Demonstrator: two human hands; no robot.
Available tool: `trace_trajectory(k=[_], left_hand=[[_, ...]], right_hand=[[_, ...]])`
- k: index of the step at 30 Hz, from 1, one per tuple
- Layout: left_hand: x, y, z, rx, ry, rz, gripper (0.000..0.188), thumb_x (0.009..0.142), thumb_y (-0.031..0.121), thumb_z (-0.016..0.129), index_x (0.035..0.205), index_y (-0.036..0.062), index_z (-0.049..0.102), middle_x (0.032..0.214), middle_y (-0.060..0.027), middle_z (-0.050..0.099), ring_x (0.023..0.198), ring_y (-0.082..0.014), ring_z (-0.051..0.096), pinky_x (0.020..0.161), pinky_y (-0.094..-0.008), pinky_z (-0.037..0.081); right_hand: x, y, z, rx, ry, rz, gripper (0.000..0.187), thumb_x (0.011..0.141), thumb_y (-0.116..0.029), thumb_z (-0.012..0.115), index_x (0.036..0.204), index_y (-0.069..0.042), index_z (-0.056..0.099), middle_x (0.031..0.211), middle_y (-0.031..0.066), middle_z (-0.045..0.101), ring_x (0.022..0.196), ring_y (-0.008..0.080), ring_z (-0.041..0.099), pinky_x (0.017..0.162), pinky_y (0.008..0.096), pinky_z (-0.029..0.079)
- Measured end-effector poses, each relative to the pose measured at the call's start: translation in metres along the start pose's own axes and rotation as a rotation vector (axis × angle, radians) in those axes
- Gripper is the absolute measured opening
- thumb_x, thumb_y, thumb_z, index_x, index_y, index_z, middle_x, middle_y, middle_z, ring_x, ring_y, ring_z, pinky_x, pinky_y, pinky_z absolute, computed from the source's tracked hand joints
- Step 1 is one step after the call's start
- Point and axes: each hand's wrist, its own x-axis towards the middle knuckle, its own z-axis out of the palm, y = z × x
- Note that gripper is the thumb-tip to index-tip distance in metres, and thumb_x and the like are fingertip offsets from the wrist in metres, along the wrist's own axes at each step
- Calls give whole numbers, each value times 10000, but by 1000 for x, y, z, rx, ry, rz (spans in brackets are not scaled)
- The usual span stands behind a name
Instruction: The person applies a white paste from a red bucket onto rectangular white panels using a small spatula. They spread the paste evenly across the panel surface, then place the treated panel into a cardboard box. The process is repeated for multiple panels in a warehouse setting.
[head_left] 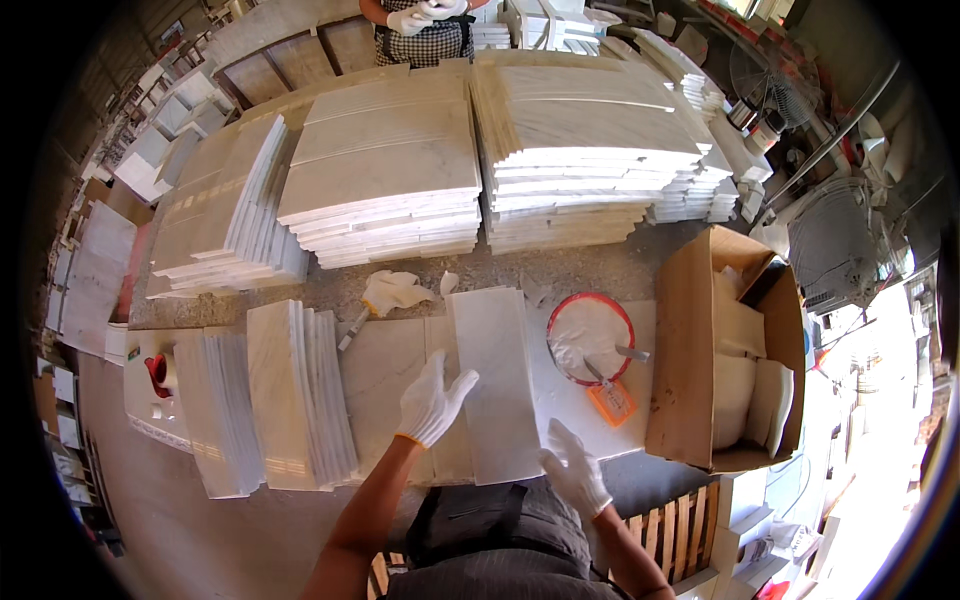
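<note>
Both my hands wear white knit gloves. A white marble slab [495, 385] lies in front of me, its long sides running away from me. My left hand [435, 400] hovers by its left side, thumb apart from the stretched fingers, holding nothing. Near its lower right corner is my right hand [577, 468], fingers spread and empty; whether it touches the edge I cannot tell. Right of the slab stands a red-rimmed tub [590, 338] of white paste with a scraper [632, 353] across its rim. An orange-ended spreader [612, 402] leans out of the tub's near side.
Leaning rows of slabs [285, 395] stand on the left. Large stacks of marble slabs [385, 170] line the far side. A cardboard box [685, 350] with pale contents sits at the right. A spare glove [395, 292] lies beyond the slab. Another person [425, 40] stands behind the stacks.
</note>
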Motion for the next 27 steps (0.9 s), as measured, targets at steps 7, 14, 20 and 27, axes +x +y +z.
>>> trace_trajectory(k=[7, 14, 20, 27], left_hand=[[-14, 23, 27, -508, -130, -242, 835, 954, 479, 597, 1520, -37, 265, 1367, -288, 554, 1240, -415, 563, 1015, -453, 444], [-23, 17, 53, -482, 37, -186, 818, 978, 471, 562, 1530, -37, 238, 1361, -309, 540, 1207, -425, 579, 999, -447, 451], [-27, 14, 37, -400, -121, -158, 757, 1001, 404, 562, 1518, -59, 260, 1349, -301, 549, 1194, -446, 572, 1004, -448, 455], [-179, -86, -1, -52, 140, 446, 273, 864, 55, 684, 1135, 26, 669, 970, -171, 705, 888, -375, 681, 799, -437, 550]], right_hand=[[37, 8, 49, 145, 4, 244, 574, 965, -383, 579, 1413, -34, 496, 1239, 226, 651, 1145, 331, 636, 986, 393, 480], [35, -16, 44, 138, -51, 268, 747, 906, -517, 621, 1439, -20, 453, 1292, 274, 596, 1185, 410, 597, 998, 448, 467], [33, -6, 41, 189, -105, 234, 689, 945, -456, 602, 1439, 0, 452, 1309, 284, 584, 1214, 386, 586, 1012, 421, 464], [-58, 70, 18, 490, 317, 418, 411, 1022, -292, 518, 1284, 7, 626, 1169, 183, 693, 1005, 215, 685, 881, 329, 536]])
